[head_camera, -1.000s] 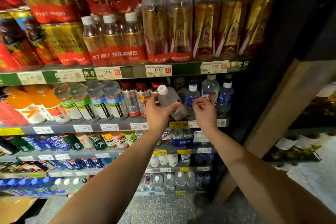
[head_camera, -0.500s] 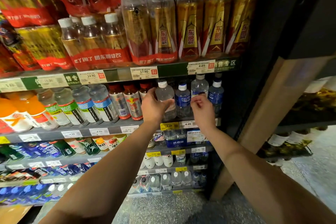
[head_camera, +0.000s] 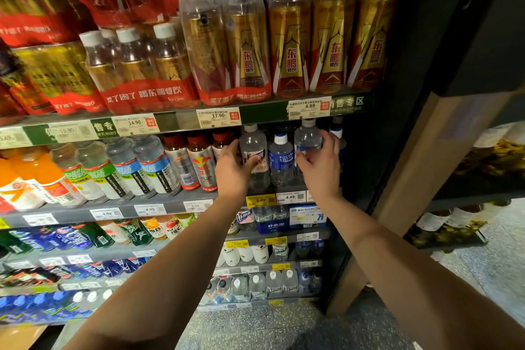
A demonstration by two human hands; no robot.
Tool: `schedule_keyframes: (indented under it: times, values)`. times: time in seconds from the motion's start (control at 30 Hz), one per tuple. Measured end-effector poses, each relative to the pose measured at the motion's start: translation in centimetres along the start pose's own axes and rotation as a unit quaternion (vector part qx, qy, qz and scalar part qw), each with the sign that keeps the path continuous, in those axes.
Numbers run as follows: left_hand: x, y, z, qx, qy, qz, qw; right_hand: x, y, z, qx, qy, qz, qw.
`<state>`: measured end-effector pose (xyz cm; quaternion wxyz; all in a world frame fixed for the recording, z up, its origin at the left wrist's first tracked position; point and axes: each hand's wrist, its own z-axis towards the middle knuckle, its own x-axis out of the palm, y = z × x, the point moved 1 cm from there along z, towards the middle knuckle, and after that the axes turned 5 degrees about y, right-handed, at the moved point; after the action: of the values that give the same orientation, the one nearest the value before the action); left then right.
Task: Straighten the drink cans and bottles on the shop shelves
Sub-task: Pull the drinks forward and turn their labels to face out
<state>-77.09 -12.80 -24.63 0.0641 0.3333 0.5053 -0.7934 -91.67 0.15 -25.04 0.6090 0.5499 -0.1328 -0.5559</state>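
– What is the left hand [head_camera: 233, 170] doing?

– It is holding a clear bottle [head_camera: 254, 159] with a white cap. The fingers are curling round the bottle's left side and the thumb is lying across its label. The bottle is standing up straight at the front edge of the second shelf [head_camera: 159, 204].

– And the right hand [head_camera: 321, 167]?

– It is holding another clear bottle, the far bottle [head_camera: 306, 136]. The fingers are going round its right side and the thumb is pressing on the front. That one is standing up too, a bit further back on the same shelf, near the right end.

– What is sitting between the two hands?

– A blue bottle [head_camera: 281, 160] with a white cap. It is standing at the front edge, just beside the clear bottle. No hand is touching it.

– Is anything standing past the right hand?

– Yes, one more blue-label bottle [head_camera: 338, 133] is peeking out behind the fingers, right at the shelf's end.

– What is standing left of the left hand?

– Red-cap bottles [head_camera: 199, 162] are standing in a row just beside it.

– And up above?

– Gold packs [head_camera: 287, 37] in plastic wrap are standing along the top shelf [head_camera: 176, 119].
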Motion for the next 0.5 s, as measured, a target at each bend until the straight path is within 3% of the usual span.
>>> schedule_keyframes:
  times: [0.23,0.37,0.5]
  values:
    - [0.9,-0.5,-2.2,0.001,-0.074,-0.035,0.997,-0.1,-1.0,0.8,0.015,0.062,-0.051,0.997]
    - [2.8,-1.7,-3.3,0.023,-0.004,-0.05,0.998,0.1,-1.2,0.7,0.024,0.071,-0.058,0.995]
    - [4.1,-3.3,-3.2,0.054,0.06,0.027,0.996,0.3,-1.5,1.2,0.048,0.066,-0.019,0.997]
